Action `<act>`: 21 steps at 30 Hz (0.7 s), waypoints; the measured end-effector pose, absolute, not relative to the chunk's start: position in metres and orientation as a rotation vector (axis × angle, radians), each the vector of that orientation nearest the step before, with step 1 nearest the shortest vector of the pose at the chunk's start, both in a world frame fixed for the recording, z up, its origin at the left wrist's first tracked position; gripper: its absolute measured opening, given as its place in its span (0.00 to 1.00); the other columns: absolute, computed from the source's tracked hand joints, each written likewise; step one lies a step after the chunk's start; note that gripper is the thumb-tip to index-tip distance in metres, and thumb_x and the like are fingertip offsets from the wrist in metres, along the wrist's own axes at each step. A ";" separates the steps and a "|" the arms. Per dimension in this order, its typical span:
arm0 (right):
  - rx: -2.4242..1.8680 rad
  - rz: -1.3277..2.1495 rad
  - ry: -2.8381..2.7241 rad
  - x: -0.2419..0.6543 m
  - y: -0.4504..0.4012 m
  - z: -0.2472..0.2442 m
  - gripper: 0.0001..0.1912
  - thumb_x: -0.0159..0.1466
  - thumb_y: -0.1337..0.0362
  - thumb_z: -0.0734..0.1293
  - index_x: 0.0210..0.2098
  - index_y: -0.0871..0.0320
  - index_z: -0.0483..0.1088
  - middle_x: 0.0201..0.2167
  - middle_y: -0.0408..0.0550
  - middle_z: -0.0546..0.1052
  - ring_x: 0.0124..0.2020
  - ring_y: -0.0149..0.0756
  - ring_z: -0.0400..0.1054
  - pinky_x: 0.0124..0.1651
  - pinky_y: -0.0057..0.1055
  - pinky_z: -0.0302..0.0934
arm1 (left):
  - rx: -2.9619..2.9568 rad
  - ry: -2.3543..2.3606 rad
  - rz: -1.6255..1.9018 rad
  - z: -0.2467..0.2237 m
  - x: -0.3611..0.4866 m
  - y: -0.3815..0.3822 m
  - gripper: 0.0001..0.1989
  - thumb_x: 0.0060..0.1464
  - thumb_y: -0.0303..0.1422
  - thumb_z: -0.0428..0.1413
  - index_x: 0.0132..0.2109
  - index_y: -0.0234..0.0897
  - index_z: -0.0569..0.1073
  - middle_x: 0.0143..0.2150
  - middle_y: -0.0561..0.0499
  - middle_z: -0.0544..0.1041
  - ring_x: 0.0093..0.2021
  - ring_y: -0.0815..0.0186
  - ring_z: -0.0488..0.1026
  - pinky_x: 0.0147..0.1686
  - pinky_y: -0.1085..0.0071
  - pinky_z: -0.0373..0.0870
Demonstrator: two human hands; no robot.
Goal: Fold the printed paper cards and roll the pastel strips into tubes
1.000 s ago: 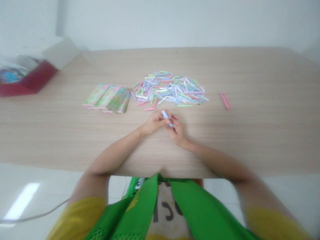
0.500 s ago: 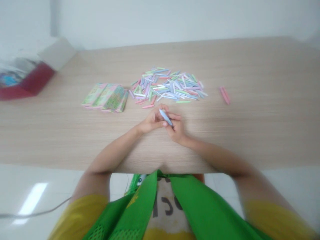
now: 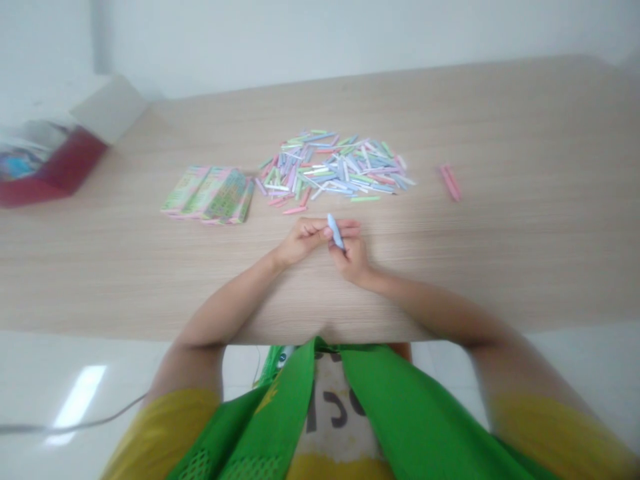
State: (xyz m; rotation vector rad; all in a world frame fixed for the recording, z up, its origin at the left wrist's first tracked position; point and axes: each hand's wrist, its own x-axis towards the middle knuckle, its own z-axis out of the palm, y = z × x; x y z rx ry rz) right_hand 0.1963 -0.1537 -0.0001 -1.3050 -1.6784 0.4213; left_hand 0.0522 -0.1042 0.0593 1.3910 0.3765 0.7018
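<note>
a: looks like what, in form and colour?
b: consists of a pale blue stick [image 3: 335, 231], slim and tapered at the upper end. shows a smooth, matte surface; too blurred for finer markings.

a: and lies where, relative to the hands?
b: sits between both hands, just above the tabletop, tilted, with the upper end leaning toward the left. touches the thumb of the left hand [image 3: 306, 239] near the middle; meets the thumb and curled fingers of the right hand [image 3: 353, 257] at the lower end.

a: hands apart or together?
b: close together, both closed on the same stick, with finger contact behind it hidden.

a: rests on what, farther out?
b: see the wood-grained table [image 3: 450, 280]. includes, beyond the hands, a loose pile of pastel sticks [image 3: 345, 170]; to the left, green-and-pink packets [image 3: 207, 195] and a red box [image 3: 67, 163] with a pale open flap; to the right, two pink sticks [image 3: 451, 182], side by side.

a: and the room?
b: note the pale wall [image 3: 325, 40] behind, and a glossy floor [image 3: 40, 380] with a cable [image 3: 110, 419] and a bright reflection.
</note>
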 end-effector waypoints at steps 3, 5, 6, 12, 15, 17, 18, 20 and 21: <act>-1.306 0.470 -1.657 0.197 -0.154 0.000 0.17 0.64 0.60 0.60 0.20 0.57 0.69 0.19 0.47 0.71 0.24 0.34 0.64 0.28 0.31 0.53 | 1.354 0.331 0.668 0.059 0.053 -0.104 0.28 0.52 0.41 0.66 0.59 0.38 0.75 0.52 0.39 0.81 0.60 0.51 0.73 0.59 0.58 0.69; -1.246 0.489 -1.651 0.197 -0.153 0.001 0.15 0.65 0.59 0.60 0.29 0.57 0.75 0.26 0.49 0.76 0.30 0.37 0.69 0.32 0.32 0.58 | 1.361 0.329 0.649 0.057 0.053 -0.103 0.31 0.50 0.38 0.68 0.61 0.38 0.73 0.50 0.39 0.81 0.57 0.51 0.76 0.54 0.60 0.72; -1.219 0.503 -1.648 0.197 -0.153 0.002 0.14 0.65 0.59 0.60 0.34 0.57 0.76 0.30 0.50 0.78 0.32 0.38 0.70 0.34 0.32 0.59 | 1.378 0.338 0.657 0.055 0.053 -0.103 0.30 0.50 0.38 0.68 0.59 0.37 0.74 0.49 0.38 0.82 0.54 0.52 0.78 0.51 0.62 0.74; -1.250 0.631 -1.619 0.197 -0.152 0.002 0.12 0.64 0.60 0.60 0.32 0.58 0.73 0.20 0.42 0.69 0.21 0.32 0.60 0.29 0.31 0.54 | 1.409 0.465 0.949 0.043 0.053 -0.096 0.17 0.55 0.42 0.64 0.45 0.34 0.80 0.39 0.43 0.83 0.36 0.62 0.81 0.38 0.69 0.75; -1.117 0.659 -1.554 0.196 -0.156 0.001 0.14 0.64 0.60 0.59 0.45 0.57 0.71 0.28 0.44 0.73 0.25 0.33 0.64 0.32 0.31 0.58 | 1.371 0.524 1.073 0.041 0.055 -0.094 0.17 0.52 0.43 0.66 0.41 0.35 0.79 0.37 0.45 0.83 0.35 0.63 0.80 0.39 0.68 0.75; -1.106 0.644 -1.502 0.194 -0.159 0.001 0.18 0.66 0.59 0.59 0.54 0.55 0.66 0.35 0.45 0.76 0.29 0.34 0.66 0.34 0.31 0.60 | 1.373 0.551 1.095 0.041 0.056 -0.095 0.17 0.51 0.44 0.67 0.40 0.35 0.79 0.36 0.46 0.83 0.36 0.63 0.80 0.41 0.67 0.75; -1.139 0.629 -1.478 0.193 -0.160 0.002 0.19 0.67 0.57 0.59 0.55 0.55 0.65 0.36 0.46 0.76 0.30 0.34 0.67 0.35 0.31 0.60 | 1.381 0.560 1.092 0.041 0.057 -0.096 0.17 0.50 0.43 0.67 0.40 0.35 0.79 0.35 0.46 0.83 0.36 0.63 0.80 0.41 0.67 0.75; -1.221 0.596 -1.446 0.190 -0.162 0.006 0.17 0.68 0.55 0.60 0.53 0.55 0.67 0.36 0.47 0.77 0.31 0.36 0.68 0.36 0.32 0.61 | 1.388 0.574 1.086 0.040 0.059 -0.098 0.16 0.50 0.43 0.67 0.39 0.35 0.79 0.35 0.47 0.83 0.36 0.63 0.80 0.41 0.67 0.76; -1.254 0.573 -1.441 0.189 -0.162 0.008 0.17 0.69 0.54 0.60 0.51 0.55 0.68 0.37 0.48 0.78 0.33 0.37 0.69 0.37 0.33 0.61 | 1.384 0.581 1.092 0.039 0.059 -0.098 0.16 0.50 0.43 0.67 0.39 0.35 0.79 0.35 0.47 0.83 0.36 0.63 0.80 0.41 0.67 0.76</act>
